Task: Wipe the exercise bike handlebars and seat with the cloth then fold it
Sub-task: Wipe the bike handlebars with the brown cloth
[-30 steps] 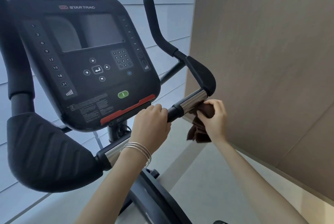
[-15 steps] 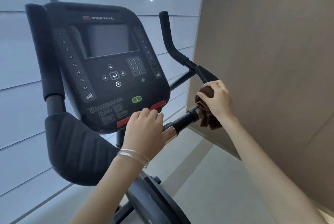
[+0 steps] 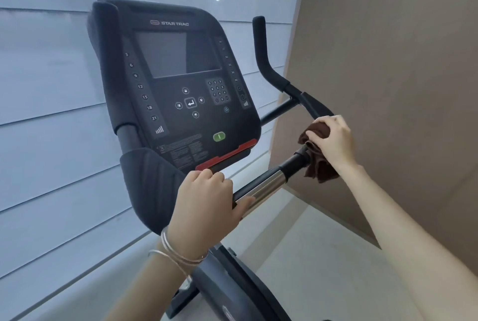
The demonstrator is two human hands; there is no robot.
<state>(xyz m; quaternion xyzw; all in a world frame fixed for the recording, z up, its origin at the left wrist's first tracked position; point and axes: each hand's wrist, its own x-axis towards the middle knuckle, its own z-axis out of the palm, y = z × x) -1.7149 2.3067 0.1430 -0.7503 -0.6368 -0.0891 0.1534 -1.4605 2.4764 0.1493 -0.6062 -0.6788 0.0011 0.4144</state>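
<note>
The exercise bike's black and chrome right handlebar (image 3: 269,183) runs from the centre up to the right. My left hand (image 3: 207,204) grips this bar near the console, with bangles on the wrist. My right hand (image 3: 332,139) presses a dark brown cloth (image 3: 319,165) over the black elbow pad at the bar's outer end; part of the cloth hangs below the hand. The upright black grip (image 3: 263,54) rises behind it. The left elbow pad (image 3: 147,186) sits at centre left. The seat is out of view.
The black console (image 3: 181,82) with screen and keypad stands right in front of me. A beige wall panel (image 3: 388,49) is close to the right of the handlebar. A window with blinds (image 3: 51,87) is on the left. The bike's frame (image 3: 232,289) drops toward the pale floor.
My right hand has carried the cloth from the chrome part of the bar up onto the black pad at its outer end. The view has shifted left; my left hand stays on the bar.
</note>
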